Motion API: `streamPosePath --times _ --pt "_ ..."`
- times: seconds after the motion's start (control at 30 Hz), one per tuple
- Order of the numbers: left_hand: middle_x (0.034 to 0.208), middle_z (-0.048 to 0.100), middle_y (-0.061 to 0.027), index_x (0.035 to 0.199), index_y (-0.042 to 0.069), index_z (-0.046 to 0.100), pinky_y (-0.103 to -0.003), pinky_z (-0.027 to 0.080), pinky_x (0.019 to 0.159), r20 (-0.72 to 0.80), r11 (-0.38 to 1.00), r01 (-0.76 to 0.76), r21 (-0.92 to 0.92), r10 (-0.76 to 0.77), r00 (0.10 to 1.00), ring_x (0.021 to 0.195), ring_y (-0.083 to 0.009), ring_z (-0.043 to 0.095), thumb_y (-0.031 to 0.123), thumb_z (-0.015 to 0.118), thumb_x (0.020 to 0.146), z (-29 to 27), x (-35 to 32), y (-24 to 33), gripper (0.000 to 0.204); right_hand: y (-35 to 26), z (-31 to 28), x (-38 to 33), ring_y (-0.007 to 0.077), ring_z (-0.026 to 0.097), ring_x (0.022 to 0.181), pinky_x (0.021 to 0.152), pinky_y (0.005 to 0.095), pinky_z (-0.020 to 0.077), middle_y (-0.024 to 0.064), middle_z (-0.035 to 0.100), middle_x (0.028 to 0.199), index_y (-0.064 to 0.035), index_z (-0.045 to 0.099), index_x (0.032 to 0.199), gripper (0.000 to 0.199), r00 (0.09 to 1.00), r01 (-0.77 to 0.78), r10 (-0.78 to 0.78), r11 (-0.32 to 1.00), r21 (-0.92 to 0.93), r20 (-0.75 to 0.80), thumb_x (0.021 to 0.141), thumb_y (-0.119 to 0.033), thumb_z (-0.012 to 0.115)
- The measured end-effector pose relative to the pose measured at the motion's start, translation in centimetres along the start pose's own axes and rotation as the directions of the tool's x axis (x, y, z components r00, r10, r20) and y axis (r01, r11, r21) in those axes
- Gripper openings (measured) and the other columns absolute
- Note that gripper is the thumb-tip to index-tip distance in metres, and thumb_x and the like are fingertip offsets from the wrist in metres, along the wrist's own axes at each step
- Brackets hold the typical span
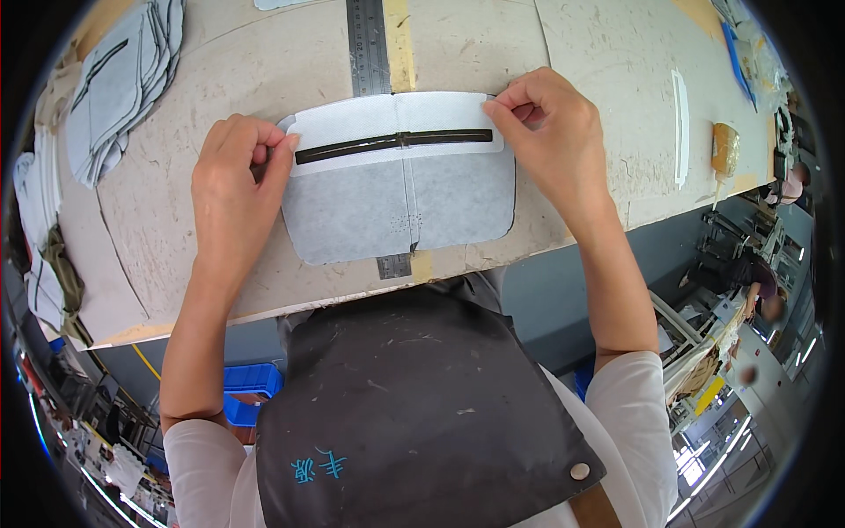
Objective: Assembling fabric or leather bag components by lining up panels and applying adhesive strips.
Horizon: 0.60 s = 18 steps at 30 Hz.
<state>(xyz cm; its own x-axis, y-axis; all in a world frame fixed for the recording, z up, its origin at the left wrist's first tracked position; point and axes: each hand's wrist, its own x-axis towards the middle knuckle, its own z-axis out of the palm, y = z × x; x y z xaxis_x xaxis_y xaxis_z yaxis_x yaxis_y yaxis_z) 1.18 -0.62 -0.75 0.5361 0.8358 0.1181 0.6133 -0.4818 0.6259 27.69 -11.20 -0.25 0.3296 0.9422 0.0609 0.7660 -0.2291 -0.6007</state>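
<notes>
Pinching left hand point(233, 167): thumb and index finger grasp the grey panel point(348, 211) at its upper left corner, the other fingers curled.
Right hand point(559, 128): thumb and bent index finger grasp the upper right corner, back of hand uppermost.
Arms point(620, 290): reaching forward, well apart, elbows bent.
Grey panel: on the worktable point(616, 53), between the hands, lying across the metal ruler point(368, 53).

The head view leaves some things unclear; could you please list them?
Head view: middle of the ruler, hidden by the grey panel.
Head view: ruler's far end, cut by the top edge.
Head view: panel's underside, facing the table.
Head view: background person, too small and blurred for detail.
</notes>
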Motion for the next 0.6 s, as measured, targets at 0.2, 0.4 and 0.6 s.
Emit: streamPosePath --times 0.2,0.4,0.6 --pt "0.072 0.053 -0.0064 0.079 0.001 0.059 -0.031 0.043 0.056 0.004 1.0 -0.011 0.004 0.011 1.0 0.066 -0.0181 0.048 0.002 0.072 0.082 0.1 0.0 0.0 0.014 0.1 0.0 -0.4 0.0202 0.065 0.071 0.065 0.0311 0.0532 0.0084 0.065 0.089 -0.0022 0.07 0.086 0.009 0.998 0.012 -0.006 0.996 0.088 -0.065 0.078 -0.005 0.074" --pt "0.072 0.052 -0.0063 0.079 0.001 0.059 -0.031 0.043 0.056 0.001 1.0 -0.01 0.016 0.01 1.0 0.067 -0.018 0.048 0.001 0.072 0.082 0.1 0.0 -0.1 0.014 0.4 -0.8 -2.7 0.0211 0.066 0.082 0.071 0.0299 0.0539 0.0086 0.066 0.099 -0.0009 0.07 0.096 0.02 0.974 0.184 -0.18 0.983 0.022 -0.135 0.077 0.003 0.074" --pt "0.072 0.052 -0.0061 0.079 0.001 0.059 -0.031 0.043 0.055 0.011 1.0 -0.002 0.004 0.002 1.0 0.066 -0.0179 0.047 0.0 0.071 0.083 -0.1 0.1 0.3 0.013 1.2 -0.3 -4.1 0.0253 0.065 0.081 0.067 0.032 0.0546 0.0082 0.067 0.094 -0.0019 0.069 0.089 0.021 0.91 0.382 -0.388 0.922 -0.067 -0.143 0.07 0.006 0.075"
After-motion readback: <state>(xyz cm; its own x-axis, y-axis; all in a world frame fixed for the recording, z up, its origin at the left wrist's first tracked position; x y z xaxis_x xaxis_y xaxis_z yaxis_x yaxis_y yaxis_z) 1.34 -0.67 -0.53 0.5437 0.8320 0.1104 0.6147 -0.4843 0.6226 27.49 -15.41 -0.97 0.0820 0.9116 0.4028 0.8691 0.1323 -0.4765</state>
